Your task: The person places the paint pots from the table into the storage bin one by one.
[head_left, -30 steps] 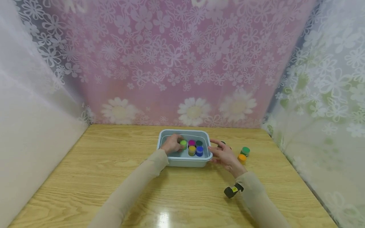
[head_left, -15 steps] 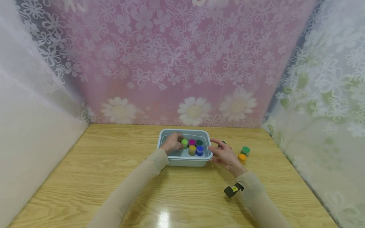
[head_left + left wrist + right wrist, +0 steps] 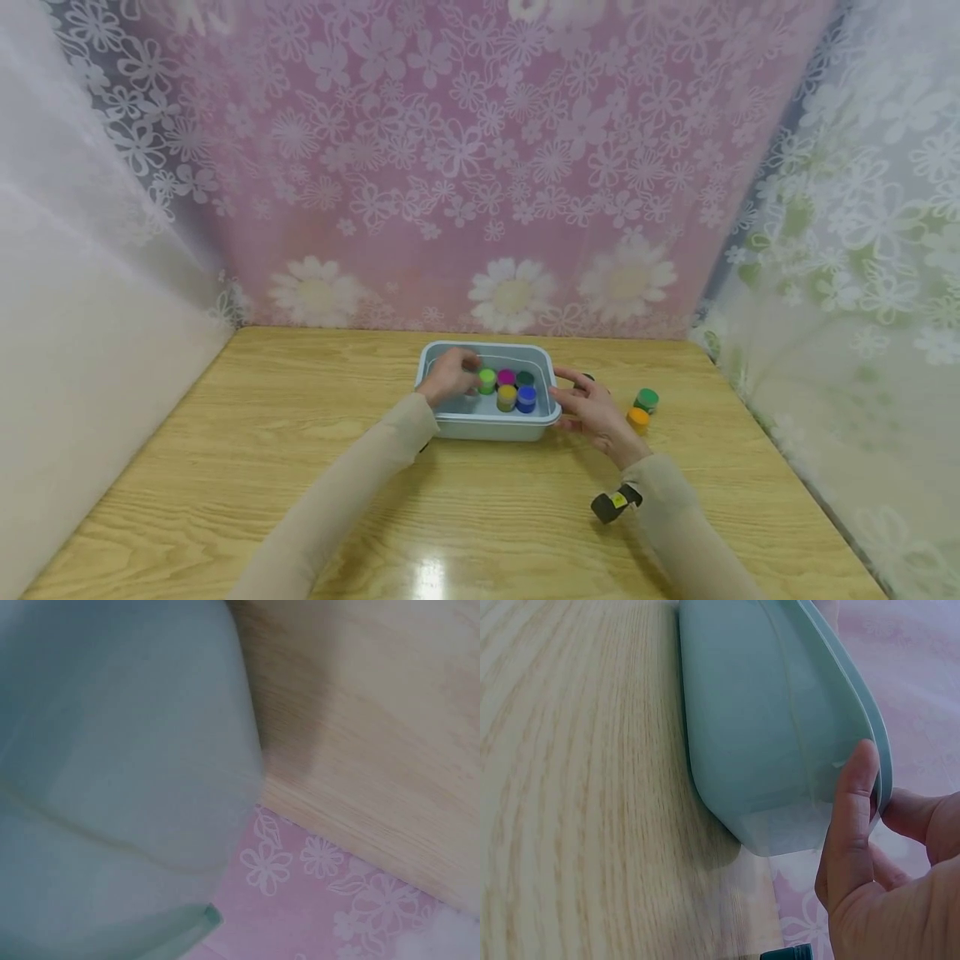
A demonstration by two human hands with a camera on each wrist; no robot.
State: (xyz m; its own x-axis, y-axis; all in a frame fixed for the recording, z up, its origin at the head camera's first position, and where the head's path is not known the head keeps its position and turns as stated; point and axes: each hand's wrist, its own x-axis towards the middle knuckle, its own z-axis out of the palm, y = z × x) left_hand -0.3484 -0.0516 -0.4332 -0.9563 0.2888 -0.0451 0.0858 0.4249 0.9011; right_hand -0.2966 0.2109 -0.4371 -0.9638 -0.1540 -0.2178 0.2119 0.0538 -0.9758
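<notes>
A pale blue tub [image 3: 486, 429] stands on the wooden table [image 3: 300, 467]. Inside it are magenta [image 3: 506, 377], dark green [image 3: 525, 378], yellow [image 3: 507, 393] and blue [image 3: 526, 395] little jars. My left hand [image 3: 452, 377] reaches into the tub, and its curled fingertips hold a light green jar [image 3: 487, 381] beside the others. My right hand [image 3: 594, 408] rests against the tub's right end with straight fingers. In the right wrist view its thumb [image 3: 853, 825] lies on the tub wall [image 3: 765, 735]. The left wrist view shows only the tub wall [image 3: 112, 750] and the table.
A green jar [image 3: 646, 399] and an orange jar [image 3: 638, 417] stand on the table right of my right hand. A dark jar [image 3: 587, 377] peeks out behind its fingers. Flowered curtains close off the back and both sides.
My left hand has nudged the light green jar slightly right, closer to the magenta jar. The right hand has stayed at the tub's end.
</notes>
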